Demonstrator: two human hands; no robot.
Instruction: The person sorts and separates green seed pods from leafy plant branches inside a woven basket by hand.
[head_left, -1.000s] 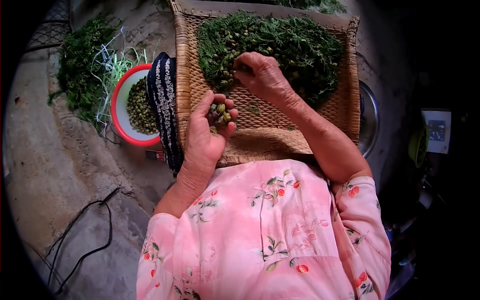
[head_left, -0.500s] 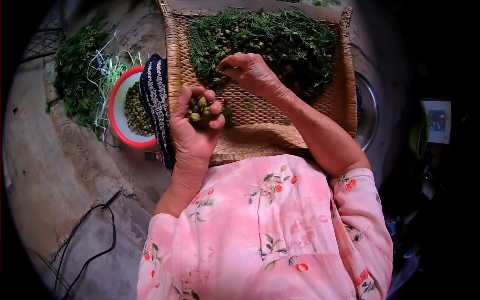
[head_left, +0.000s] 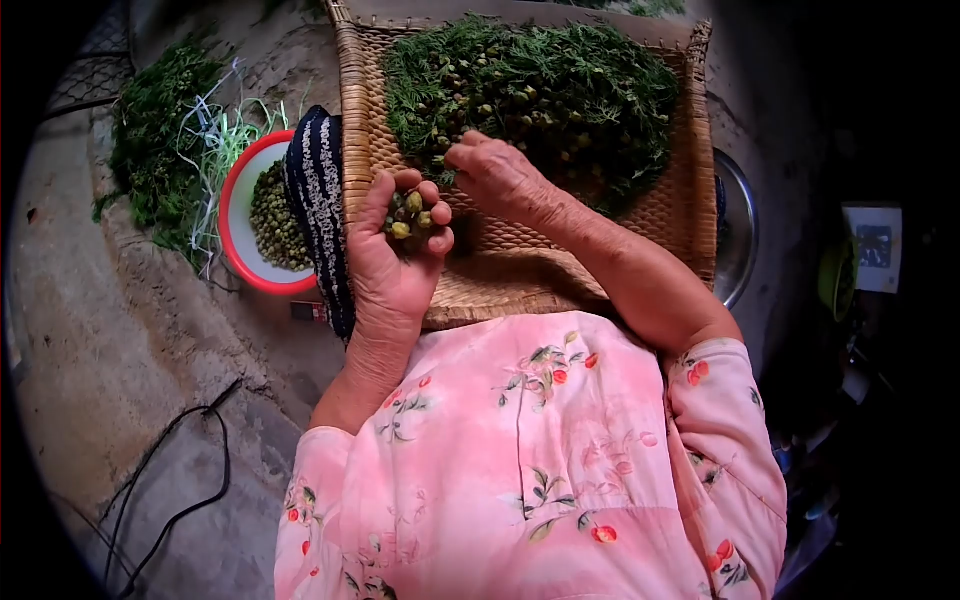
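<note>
My left hand is palm up with its fingers curled round several green cones. To its upper right, my right hand has its fingertips pinched together at the lower left edge of a heap of green sprigs and cones. What the fingertips hold, if anything, is hidden. The heap lies on a woven wicker tray in front of me. Left of the tray, a white bowl with a red rim holds many small green cones, partly covered by a dark patterned cloth.
More green sprigs and pale plastic strips lie on the floor at the left. A black cable runs over the floor at the lower left. At the right are a metal basin and a green container.
My right hand has moved down and left, nearer to my left hand. My left hand has shifted left with the cones and is turned slightly. The view has shifted a little.
</note>
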